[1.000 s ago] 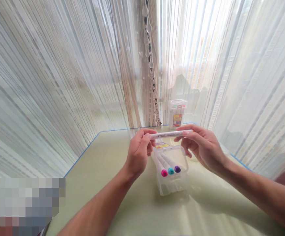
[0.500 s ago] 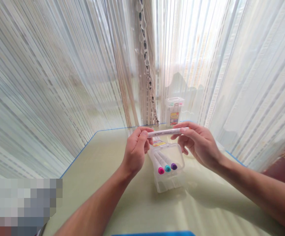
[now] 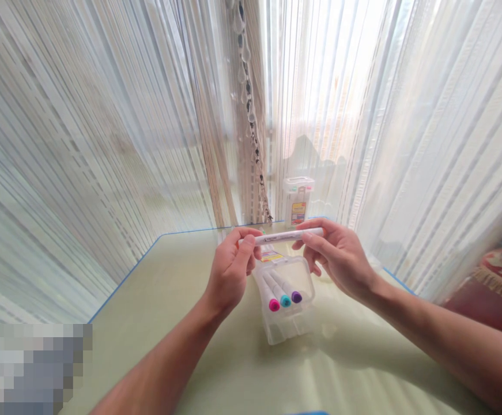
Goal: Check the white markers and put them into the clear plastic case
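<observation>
A white marker [image 3: 280, 237] with small dark print along its side is held level above the table. My left hand [image 3: 232, 266] is closed on its left end, thumb on top. At the other end, my right hand [image 3: 336, 251] pinches it between thumb and fingers. Beneath it lies a clear plastic case [image 3: 287, 331], lid open, in which a pink-ended marker [image 3: 274, 304], a teal-ended marker [image 3: 285, 301] and a purple-ended marker [image 3: 296, 297] rest side by side. Part of the case's far side, with a yellow label, is hidden behind my hands.
A second clear case [image 3: 299, 202] with a yellow label stands upright at the table's far edge. Behind it hang string curtains [image 3: 159, 115] and a bead strand [image 3: 251, 104]. The pale green table [image 3: 155, 300] has a blue edge. Patterned fabric [image 3: 501, 276] shows at the right.
The view has shifted slightly, so everything sits a little further left. Both hands keep hold of the marker; its right end now shows more beyond my right thumb.
</observation>
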The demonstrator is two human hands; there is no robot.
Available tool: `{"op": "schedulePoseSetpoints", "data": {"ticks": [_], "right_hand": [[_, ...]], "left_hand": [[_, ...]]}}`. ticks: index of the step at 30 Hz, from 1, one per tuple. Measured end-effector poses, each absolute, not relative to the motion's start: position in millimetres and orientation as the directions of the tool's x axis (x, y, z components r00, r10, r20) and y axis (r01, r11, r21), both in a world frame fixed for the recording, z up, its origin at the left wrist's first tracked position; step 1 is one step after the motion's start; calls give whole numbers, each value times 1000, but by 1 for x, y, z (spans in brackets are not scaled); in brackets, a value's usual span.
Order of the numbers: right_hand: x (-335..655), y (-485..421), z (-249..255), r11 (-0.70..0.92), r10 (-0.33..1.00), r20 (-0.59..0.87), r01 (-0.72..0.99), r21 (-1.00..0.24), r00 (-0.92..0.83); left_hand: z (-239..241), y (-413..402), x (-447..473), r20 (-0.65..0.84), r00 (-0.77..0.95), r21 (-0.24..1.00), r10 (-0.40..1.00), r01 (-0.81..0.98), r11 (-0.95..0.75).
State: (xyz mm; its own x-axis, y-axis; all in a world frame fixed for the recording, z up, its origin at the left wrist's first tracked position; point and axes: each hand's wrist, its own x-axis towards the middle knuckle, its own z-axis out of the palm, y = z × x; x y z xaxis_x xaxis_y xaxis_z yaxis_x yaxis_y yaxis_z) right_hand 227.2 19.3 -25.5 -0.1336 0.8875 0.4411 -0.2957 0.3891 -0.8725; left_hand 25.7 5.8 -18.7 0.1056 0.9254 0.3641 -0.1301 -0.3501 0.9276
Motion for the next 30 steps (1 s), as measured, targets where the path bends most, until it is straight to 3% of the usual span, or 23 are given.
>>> {"op": "schedulePoseSetpoints", "data": {"ticks": [13,20,30], "right_hand": [[227,20,-26,382,891,437,-316,-869,-125],[226,19,-26,381,893,432,-298,-875,-126],[227,21,-25,381,900,426,-306,-873,-93]], "left_hand": [[-17,4,25,348,127,930,929,-171,-325],[-20,10,23,383,81,923,920,-72,-378],[-14,8,22,371,89,915,924,-207,-347]]}}
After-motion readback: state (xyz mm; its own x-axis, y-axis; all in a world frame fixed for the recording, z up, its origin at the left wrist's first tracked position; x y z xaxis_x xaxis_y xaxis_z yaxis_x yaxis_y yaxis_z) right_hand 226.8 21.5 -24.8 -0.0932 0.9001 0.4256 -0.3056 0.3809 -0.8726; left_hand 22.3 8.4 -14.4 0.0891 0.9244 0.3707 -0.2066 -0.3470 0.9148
